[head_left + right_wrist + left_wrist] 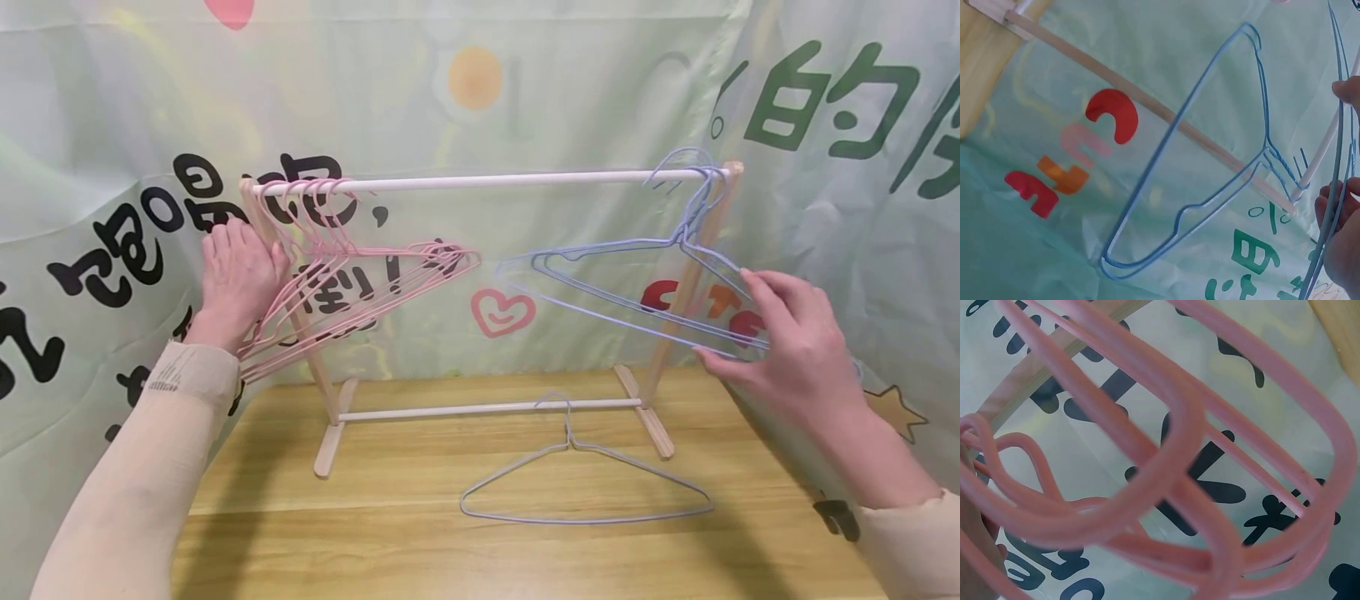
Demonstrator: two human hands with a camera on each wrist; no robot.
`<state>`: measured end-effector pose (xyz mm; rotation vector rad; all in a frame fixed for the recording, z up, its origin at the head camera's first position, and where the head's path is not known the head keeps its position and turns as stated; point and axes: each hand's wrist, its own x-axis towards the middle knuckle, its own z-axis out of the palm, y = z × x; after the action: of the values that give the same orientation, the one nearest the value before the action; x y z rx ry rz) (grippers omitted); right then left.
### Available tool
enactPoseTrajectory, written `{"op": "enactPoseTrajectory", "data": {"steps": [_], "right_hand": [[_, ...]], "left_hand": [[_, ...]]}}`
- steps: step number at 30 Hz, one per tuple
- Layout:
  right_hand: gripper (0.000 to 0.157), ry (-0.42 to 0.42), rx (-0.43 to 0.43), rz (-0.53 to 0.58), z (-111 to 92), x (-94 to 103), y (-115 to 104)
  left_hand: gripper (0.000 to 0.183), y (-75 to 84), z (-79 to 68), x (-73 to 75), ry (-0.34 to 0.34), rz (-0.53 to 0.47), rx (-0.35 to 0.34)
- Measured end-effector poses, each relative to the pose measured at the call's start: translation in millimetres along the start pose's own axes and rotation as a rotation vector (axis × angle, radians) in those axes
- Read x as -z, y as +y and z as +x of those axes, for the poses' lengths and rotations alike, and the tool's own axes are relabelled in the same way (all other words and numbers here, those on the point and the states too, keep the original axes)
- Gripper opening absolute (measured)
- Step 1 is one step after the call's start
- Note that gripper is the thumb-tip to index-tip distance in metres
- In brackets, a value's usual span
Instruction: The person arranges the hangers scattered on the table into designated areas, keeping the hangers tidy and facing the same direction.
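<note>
My left hand (238, 271) grips the left wooden post (260, 215) of a small rack near its top. Right beside it, several pink wire hangers (352, 248) hang from the white rail (480, 181); their ends loom large in the left wrist view. My right hand (802, 354) holds blue wire hangers (607, 247) by their right end, thumb at the lower bar and a finger at the sloping shoulder. Their hooks are bunched at the rail's right end. In the right wrist view, wires of the held hangers (1339, 144) run past the fingers, with more blue hangers (1169, 134) alongside.
A single greyish hanger (585, 522) lies flat on the wooden table (420, 558), its hook overlapping the rack's lower white bar (480, 408). Wooden feet (330, 450) stand on the table. Printed cloth (585, 100) hangs behind and on both sides.
</note>
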<state>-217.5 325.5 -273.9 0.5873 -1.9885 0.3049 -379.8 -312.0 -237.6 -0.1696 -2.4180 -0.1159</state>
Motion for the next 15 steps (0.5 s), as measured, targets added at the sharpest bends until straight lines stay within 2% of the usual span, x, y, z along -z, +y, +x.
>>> {"op": "enactPoseTrajectory", "data": {"steps": [9, 15], "right_hand": [[0.105, 0.032, -0.010, -0.057, 13, -4.3, 16], [0.112, -0.049, -0.041, -0.084, 15, -4.4, 20]], "left_hand": [[0.047, 0.7, -1.1, 1.5, -0.001, 0.003, 0.000], [0.047, 1.1, -0.6, 1.2, 0.003, 0.002, 0.000]]}}
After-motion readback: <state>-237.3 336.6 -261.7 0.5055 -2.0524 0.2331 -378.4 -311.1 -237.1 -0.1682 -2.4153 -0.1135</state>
